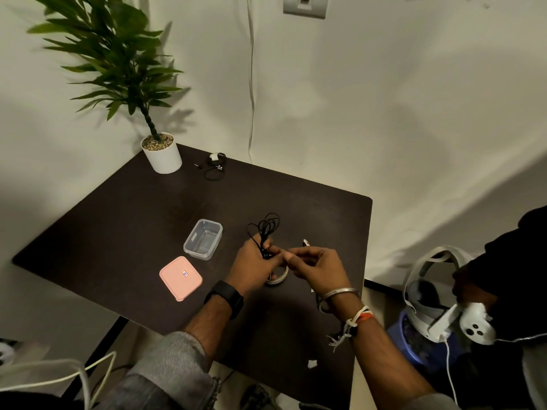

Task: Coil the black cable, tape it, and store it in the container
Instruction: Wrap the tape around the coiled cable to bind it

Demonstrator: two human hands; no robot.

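Observation:
My left hand (255,263) pinches a bunch of black cable (267,227) whose loops stick up above the fingers, over the dark table (127,232). My right hand (313,264) is closed right beside it, fingertips meeting the left hand's at the base of the coil, apparently holding a strip of white tape. The white tape roll (278,278) lies on the table under both hands, mostly hidden. A clear container (203,238) stands empty to the left, and its pink lid (180,277) lies nearer me.
A potted plant (161,153) stands at the table's far left corner. A second taped black cable (215,167) lies beside it. Right of the table, another person's hand holds a white headset (429,294) and controller (476,324). White cords (59,377) hang at lower left.

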